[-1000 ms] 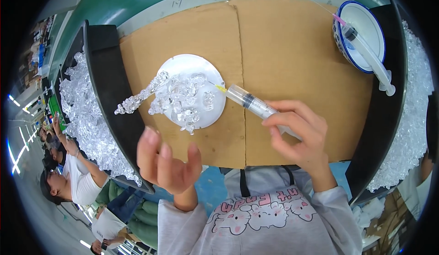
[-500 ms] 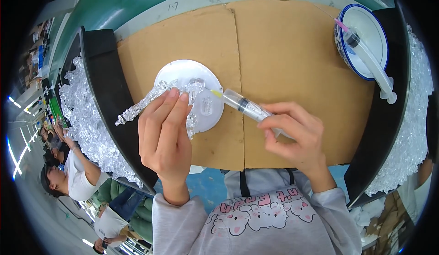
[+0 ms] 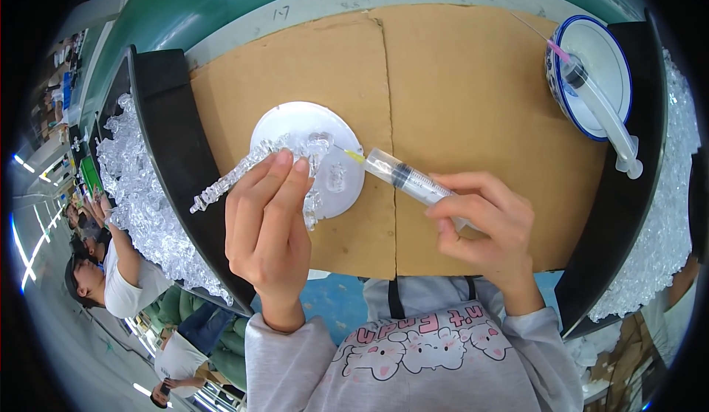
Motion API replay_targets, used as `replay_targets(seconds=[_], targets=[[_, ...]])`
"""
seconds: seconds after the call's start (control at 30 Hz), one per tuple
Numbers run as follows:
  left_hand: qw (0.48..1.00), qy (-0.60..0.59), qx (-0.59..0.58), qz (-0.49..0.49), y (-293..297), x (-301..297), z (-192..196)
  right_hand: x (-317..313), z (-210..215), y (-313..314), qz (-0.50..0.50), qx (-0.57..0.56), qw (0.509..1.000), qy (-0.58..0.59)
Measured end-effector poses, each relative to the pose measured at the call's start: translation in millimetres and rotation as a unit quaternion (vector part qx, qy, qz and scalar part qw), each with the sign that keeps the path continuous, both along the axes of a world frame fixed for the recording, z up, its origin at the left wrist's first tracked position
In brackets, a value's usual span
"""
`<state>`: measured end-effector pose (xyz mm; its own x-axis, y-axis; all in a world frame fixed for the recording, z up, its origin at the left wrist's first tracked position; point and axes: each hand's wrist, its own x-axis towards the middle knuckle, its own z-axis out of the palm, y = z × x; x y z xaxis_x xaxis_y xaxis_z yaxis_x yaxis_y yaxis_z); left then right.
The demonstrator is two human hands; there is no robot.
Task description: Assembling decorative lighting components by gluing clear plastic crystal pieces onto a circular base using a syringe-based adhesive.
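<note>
Clear plastic syringe with a dark plunger seal and yellow needle hub (image 3: 405, 177) sits gripped in the right hand (image 3: 484, 227), fingers wrapped round the rear of the barrel at centre right of the frame. Needle tip points left, onto the round white plate (image 3: 343, 183) at centre left. Left hand (image 3: 267, 224) is closed in a pinch, thumb and forefingers on a long clear spiky crystal-like plastic piece (image 3: 229, 179), which slants from the plate's upper edge down to the left, past the plate's rim. More small clear moulded pieces (image 3: 334, 179) lie on the plate just right of the left fingertips.

Judgement on doing this well: keep the pinch firm near the piece's plate end, so the joint does not wander; bring the needle in low and slow; press the plunger lightly for a small dose.

Needle tip lies just beside the pinched end, near the left fingertips; whether it touches is unclear. Brown cardboard sheet (image 3: 458, 87) covers the counter. Blue-rimmed white bowl (image 3: 613, 57) holding a second syringe (image 3: 602, 109) stands at upper right, well apart.
</note>
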<state>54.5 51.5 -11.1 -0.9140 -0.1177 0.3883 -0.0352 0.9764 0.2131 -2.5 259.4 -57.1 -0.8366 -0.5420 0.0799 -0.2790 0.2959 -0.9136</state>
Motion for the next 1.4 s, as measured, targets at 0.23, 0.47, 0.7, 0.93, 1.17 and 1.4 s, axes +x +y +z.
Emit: replay_targets(seconds=[0.23,0.47,0.7,0.93,1.17,1.4], targets=[[1.000,-0.023,0.011,0.007,1,-4,5,-20,4,-3,0.039,0.032,0.998,0.026],[0.995,-0.063,-0.027,-0.066,-7,-4,6,-49,23,-14,0.021,0.011,0.999,-0.035],[0.994,-0.078,-0.021,-0.076,-10,-7,17,-90,77,-31,0.058,0.100,0.991,-0.073],[0.995,-0.051,0.032,-0.076,-13,4,5,-143,122,-62,0.241,0.199,0.948,-0.054],[0.992,-0.052,-0.014,-0.114,-21,-2,10,-194,80,-101,0.404,0.207,0.890,-0.036],[0.979,0.020,-0.082,-0.185,-31,-1,-4,-198,65,-124,0.459,0.193,0.865,-0.058]])
